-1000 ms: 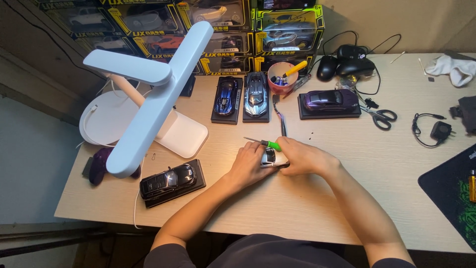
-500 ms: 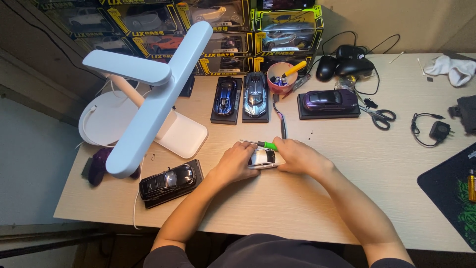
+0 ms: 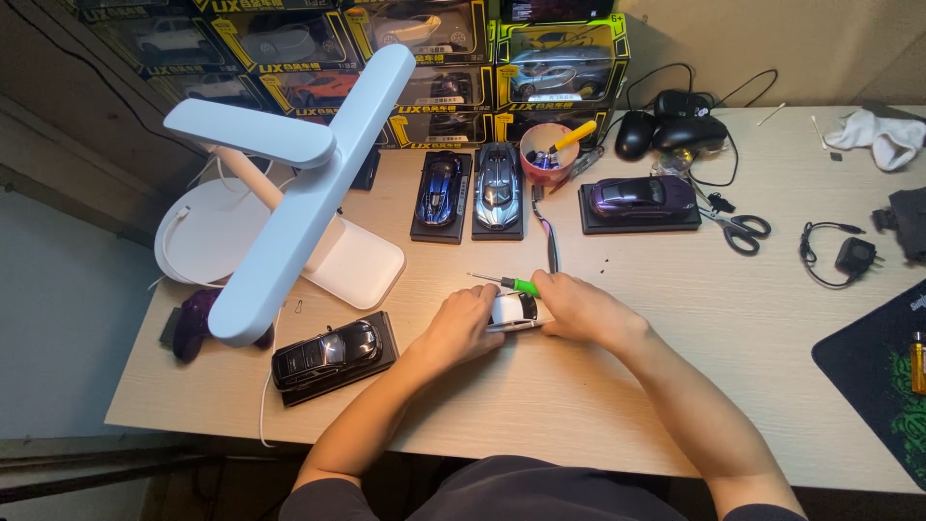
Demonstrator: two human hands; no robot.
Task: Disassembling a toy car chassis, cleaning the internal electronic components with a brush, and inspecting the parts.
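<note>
- A pale wood desk (image 3: 598, 386) stands against a wall, with boxed model cars (image 3: 424, 58) stacked along its far edge.
- The white car (image 3: 513, 309) sits near the middle of the desk; both hands close on it.
- The left hand (image 3: 461, 326) grips the car's left end, fingers curled over it.
- The right hand (image 3: 579, 307) grips the car's right end and also holds a green-handled screwdriver (image 3: 506, 283), whose tip points left, just beyond the car.
- Left of the car lies a black car (image 3: 328, 355) on a dark base, near the desk's front edge.
- Further left stands a white lamp (image 3: 289, 193), its long arm hanging over the black car.
- Beyond the white car stand a blue car (image 3: 440, 188), a silver car (image 3: 498, 185) and a red cup (image 3: 547, 154) of tools.
- Right of those: a purple car (image 3: 639, 196), scissors (image 3: 738, 230), black mice (image 3: 666, 130).
</note>
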